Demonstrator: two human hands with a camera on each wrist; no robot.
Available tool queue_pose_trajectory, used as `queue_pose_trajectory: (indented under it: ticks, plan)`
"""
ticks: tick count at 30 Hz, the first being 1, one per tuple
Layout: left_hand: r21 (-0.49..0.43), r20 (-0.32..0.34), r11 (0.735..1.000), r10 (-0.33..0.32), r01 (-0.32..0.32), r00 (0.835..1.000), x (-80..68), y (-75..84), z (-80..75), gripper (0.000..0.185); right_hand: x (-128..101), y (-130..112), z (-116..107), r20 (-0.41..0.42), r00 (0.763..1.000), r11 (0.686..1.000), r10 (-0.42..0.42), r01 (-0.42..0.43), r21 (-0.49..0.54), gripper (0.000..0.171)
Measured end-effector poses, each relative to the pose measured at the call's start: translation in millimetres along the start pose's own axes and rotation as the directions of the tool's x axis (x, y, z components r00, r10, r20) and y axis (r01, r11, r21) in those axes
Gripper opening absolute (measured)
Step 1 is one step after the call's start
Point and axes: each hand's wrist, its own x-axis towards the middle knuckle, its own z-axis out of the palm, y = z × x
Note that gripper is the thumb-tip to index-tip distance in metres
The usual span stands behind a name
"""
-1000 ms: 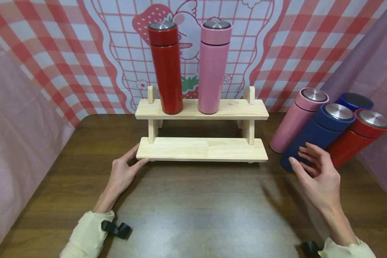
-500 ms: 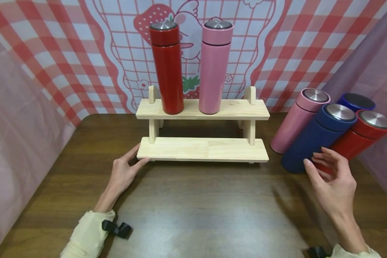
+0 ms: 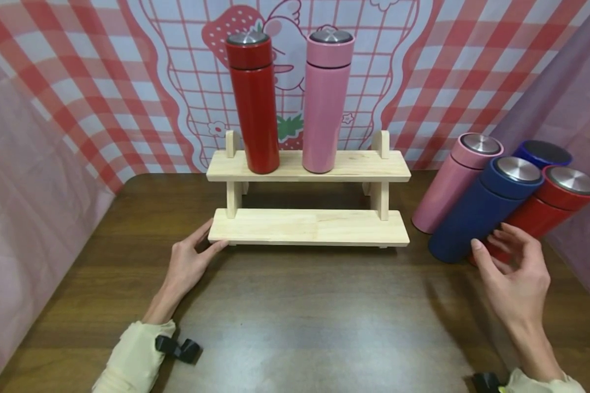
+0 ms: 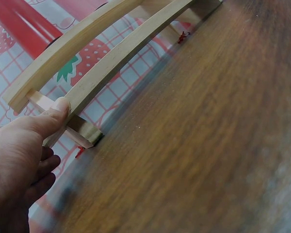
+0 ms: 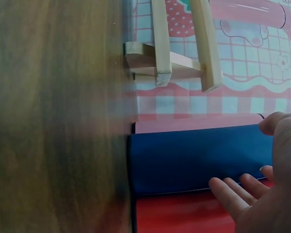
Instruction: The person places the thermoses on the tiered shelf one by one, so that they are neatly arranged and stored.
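A two-tier wooden rack (image 3: 308, 227) stands on the brown table (image 3: 300, 316). A red flask (image 3: 253, 103) and a pink flask (image 3: 326, 102) stand upright on its top shelf. My left hand (image 3: 189, 261) rests flat on the table, its thumb (image 4: 58, 108) touching the lower shelf's left end. To the right stand a pink flask (image 3: 453, 180), a navy flask (image 3: 482, 210), a red flask (image 3: 546, 207) and a second navy one (image 3: 541, 153). My right hand (image 3: 513, 267) hovers with fingers spread just in front of the navy flask (image 5: 194, 158) and the red flask (image 5: 184, 213), holding nothing.
A red-checked cloth with a strawberry print (image 3: 177, 82) hangs behind the rack. Pink fabric (image 3: 24, 196) closes the left side and purple fabric (image 3: 570, 93) the right. Bare tabletop lies in front of the rack between my hands.
My right hand has moved rightward and slightly down, from in front of the navy flask's base toward the red flask. The left hand and the rack have stayed put.
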Motion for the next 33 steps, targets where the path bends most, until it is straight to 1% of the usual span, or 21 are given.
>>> queue_pose_trajectory:
  ticks: [4,14,25,33]
  plan:
    - [0.004,-0.005,1.000,0.002,-0.002,1.000,0.4,-0.2,-0.2,0.062,1,4,2,0.002,1.000,1.000,0.019,-0.019,0.010,0.056]
    - [0.003,-0.001,1.000,-0.005,0.005,1.000,1.0,-0.9,0.3,0.062,4,10,6,-0.011,1.000,1.000,0.008,-0.008,0.009,0.060]
    - [0.000,0.001,1.000,-0.003,0.003,1.000,0.8,-1.0,-0.5,0.062,7,14,10,0.001,1.000,0.999,-0.018,0.018,-0.048,0.063]
    - [0.003,-0.008,1.000,0.004,-0.004,1.000,1.5,-1.6,-0.1,0.063,12,21,14,-0.019,1.000,0.997,0.003,-0.005,-0.080,0.067]
